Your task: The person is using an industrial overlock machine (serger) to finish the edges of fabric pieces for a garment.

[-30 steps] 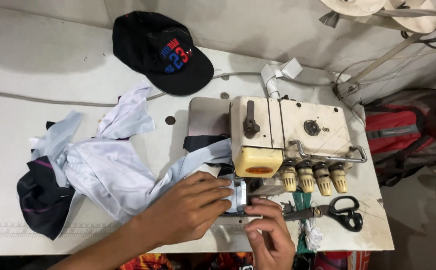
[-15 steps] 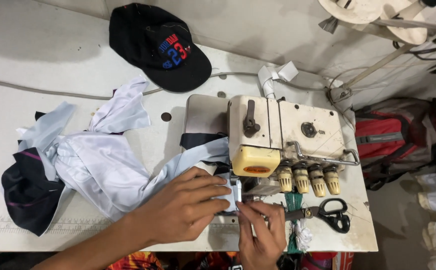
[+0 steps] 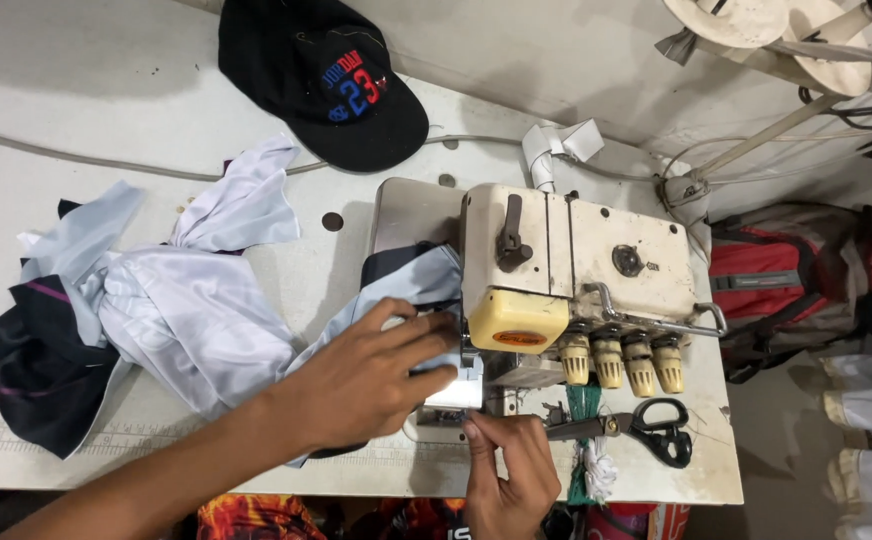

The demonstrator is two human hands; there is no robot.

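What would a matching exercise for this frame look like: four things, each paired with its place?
Things:
1. cap
2. scissors
3. backpack
4. left hand

Places:
A. front table edge, right of the right hand
B. flat on the pale cloth beside the machine
C. far side of the table
D. on the floor, off the table's right end

Pairs: 1-C, 2-A, 3-D, 4-B

Sewing machine blocks right side; scissors just beside front edge. Fabric heap crowds left. Bare worktop behind, cap aside.
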